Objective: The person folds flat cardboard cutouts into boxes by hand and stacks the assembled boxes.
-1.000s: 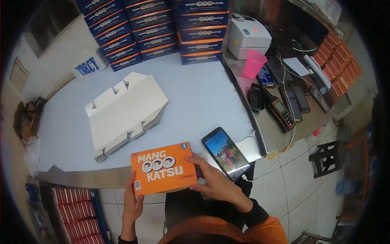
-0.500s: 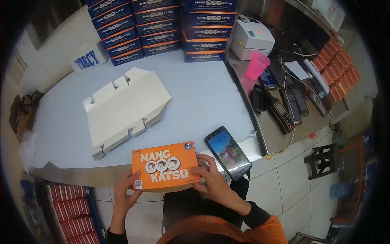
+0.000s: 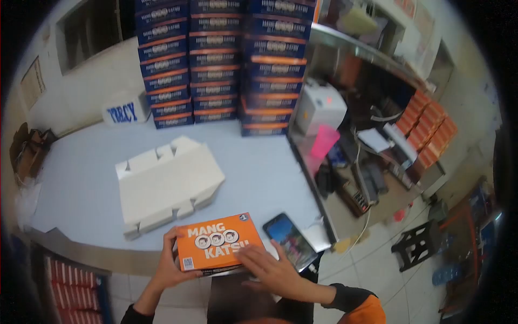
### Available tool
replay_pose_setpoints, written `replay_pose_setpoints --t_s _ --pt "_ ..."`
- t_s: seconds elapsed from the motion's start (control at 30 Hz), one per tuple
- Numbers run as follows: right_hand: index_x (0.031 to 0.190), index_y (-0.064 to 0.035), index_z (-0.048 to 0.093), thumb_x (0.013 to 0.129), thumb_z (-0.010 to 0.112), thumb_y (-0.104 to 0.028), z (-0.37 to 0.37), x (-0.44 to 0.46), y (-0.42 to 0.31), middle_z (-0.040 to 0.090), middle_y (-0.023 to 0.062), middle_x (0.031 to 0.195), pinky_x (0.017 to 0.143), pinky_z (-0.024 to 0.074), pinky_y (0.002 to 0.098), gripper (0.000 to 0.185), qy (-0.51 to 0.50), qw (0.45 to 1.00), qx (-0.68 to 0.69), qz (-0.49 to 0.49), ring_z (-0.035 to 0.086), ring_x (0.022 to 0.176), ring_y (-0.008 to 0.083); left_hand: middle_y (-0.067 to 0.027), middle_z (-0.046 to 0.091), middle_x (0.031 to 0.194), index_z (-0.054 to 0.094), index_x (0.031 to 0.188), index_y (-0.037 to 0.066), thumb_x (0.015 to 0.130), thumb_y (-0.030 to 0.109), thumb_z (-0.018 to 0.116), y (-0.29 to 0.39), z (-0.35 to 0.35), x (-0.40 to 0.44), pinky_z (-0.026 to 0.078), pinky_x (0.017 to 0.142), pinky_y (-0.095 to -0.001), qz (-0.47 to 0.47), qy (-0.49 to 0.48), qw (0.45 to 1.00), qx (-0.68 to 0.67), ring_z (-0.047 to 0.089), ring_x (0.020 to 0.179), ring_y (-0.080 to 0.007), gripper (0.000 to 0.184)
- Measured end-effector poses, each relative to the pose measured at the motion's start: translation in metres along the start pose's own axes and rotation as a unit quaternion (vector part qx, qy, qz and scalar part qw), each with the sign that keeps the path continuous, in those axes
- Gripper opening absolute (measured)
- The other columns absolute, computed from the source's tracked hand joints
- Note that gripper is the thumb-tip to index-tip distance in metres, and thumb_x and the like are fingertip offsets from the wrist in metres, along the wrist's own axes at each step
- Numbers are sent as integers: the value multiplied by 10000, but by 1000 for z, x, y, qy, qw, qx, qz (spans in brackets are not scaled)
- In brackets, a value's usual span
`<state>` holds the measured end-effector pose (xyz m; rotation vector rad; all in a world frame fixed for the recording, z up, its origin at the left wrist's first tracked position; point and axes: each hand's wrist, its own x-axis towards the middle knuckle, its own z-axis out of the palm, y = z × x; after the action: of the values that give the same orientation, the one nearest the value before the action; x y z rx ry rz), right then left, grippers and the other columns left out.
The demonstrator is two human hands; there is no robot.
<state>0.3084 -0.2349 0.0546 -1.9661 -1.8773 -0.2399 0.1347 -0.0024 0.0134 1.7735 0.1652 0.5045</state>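
An orange box lettered "MANG KATSU" is at the near edge of the table, its dark front side partly showing. My left hand is closed around the box's left end, thumb below and fingers along the side. Stretched fingers of my right hand lie across the lid's right part, covering some of the lettering. Just right of the box is a phone with a lit screen. Behind the box lies a stack of white notched card blanks.
Tall stacks of dark blue boxes stand at the table's back. On the right-hand counter are a white printer, a pink cup and cables. Orange boxes are piled farther right. A black stool stands on the floor.
The view has tilted up, showing more of the box stacks. The orange box has tipped flatter, exposing its front side. My right hand has moved from its right edge onto the lid.
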Motion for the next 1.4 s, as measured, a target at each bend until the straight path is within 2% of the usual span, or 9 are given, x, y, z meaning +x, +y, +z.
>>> replay_pose_setpoints --t_s 0.17,0.23,0.3,0.37,0.4,0.6,1.13,1.3,1.4 --pt "1294 -110 515 804 587 -177 -41 56 36 551 52 1176 932 431 375 500 73 976 -118 -168 540 1047 176 -166 194 1430 205 1333 126 491 166 903 55 20 18 285 1087 -489 -54 129 981 -133 224 1354 -310 1095" --pt "1198 -108 592 742 692 -228 -60 84 68 562 56 1164 918 440 384 482 128 941 -197 -243 543 1047 207 -171 226 1433 200 1370 122 530 197 887 55 4 24 283 1083 -495 8 137 983 -120 242 1349 -328 1088" --pt "1135 -50 590 674 753 -191 -93 126 105 573 112 1135 917 442 408 509 187 968 -37 -165 557 1056 253 -176 259 1436 195 1407 118 569 227 872 53 -25 31 281 1078 -501 67 144 982 -105 260 1345 -347 1082" --pt "1127 -19 527 638 758 -107 -152 182 135 557 172 1160 920 436 433 548 302 900 -203 -240 538 1099 344 -188 371 1391 274 1423 127 686 301 797 47 -67 35 296 1059 -475 -23 -15 943 332 311 1314 -393 920" --pt "1183 -23 474 650 729 -56 -183 213 148 539 179 1192 926 429 439 591 392 813 -321 -287 527 1111 372 -178 495 1272 464 1324 156 791 317 699 34 -78 32 348 1016 -436 -6 -18 900 436 405 1235 -383 605" --pt "1178 -78 476 661 706 -32 -306 347 197 549 121 1205 952 411 395 569 542 726 -397 -149 508 1129 313 -102 595 1108 613 1176 201 816 276 670 -2 -123 40 440 901 -378 -78 -57 900 425 527 1059 -272 372" --pt "1288 -202 431 752 632 -121 -328 425 321 382 183 1388 1052 333 452 579 404 832 -379 -13 335 1283 420 -97 564 1070 607 1133 113 724 359 769 -11 -185 98 458 832 -328 -190 -296 882 315 553 972 -231 504" --pt "1338 -118 403 815 593 -91 -297 392 289 350 209 1410 1082 288 429 557 407 842 -346 -77 319 1316 378 -106 527 1038 590 1134 111 699 388 778 -27 -189 87 440 835 -321 -175 -279 904 273 520 959 -227 550" --pt "1350 -70 387 821 579 -56 -234 327 203 381 183 1394 1075 287 389 562 319 919 -220 -74 347 1314 301 -104 561 1044 625 1083 92 720 358 767 -20 -197 85 453 810 -313 -190 -264 917 232 533 955 -213 472"
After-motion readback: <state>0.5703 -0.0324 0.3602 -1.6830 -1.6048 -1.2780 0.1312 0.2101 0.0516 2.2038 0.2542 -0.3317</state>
